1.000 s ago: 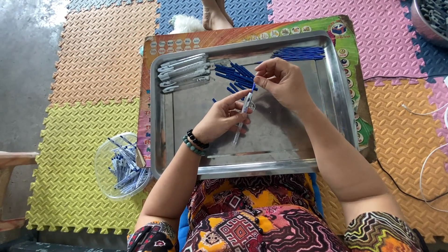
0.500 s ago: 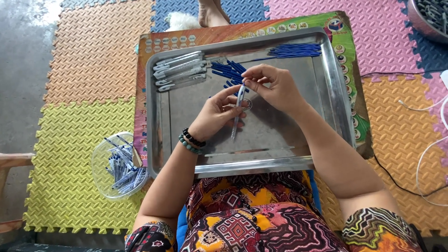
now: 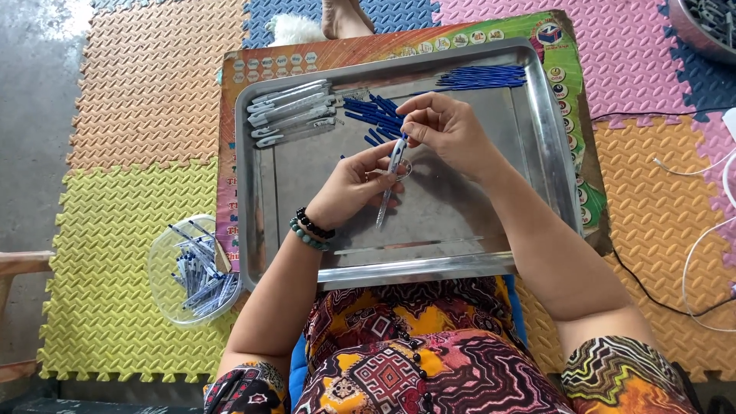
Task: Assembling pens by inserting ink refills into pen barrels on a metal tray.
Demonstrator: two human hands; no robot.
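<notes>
Over a steel tray [image 3: 552,146], my left hand [image 3: 356,184] grips a clear pen barrel [image 3: 386,201] that points down toward me. My right hand [image 3: 448,134] pinches the barrel's upper end, fingers closed on a small blue part there. Loose blue pen pieces [image 3: 374,113] lie in the tray just behind my hands. A row of blue refills [image 3: 481,77] rests at the tray's far right. Several grey pen barrels [image 3: 291,115] lie stacked at the far left of the tray.
The tray sits on a colourful printed board [image 3: 230,115] over foam floor mats. A clear plastic bowl [image 3: 172,268] of pen parts stands left of my knee. A metal bowl [image 3: 709,31] sits at top right. White and black cables [image 3: 690,253] trail at right.
Both hands have stayed together on the pen; my right hand's fingers have worked slightly at the barrel's upper end. The view shifted a little.
</notes>
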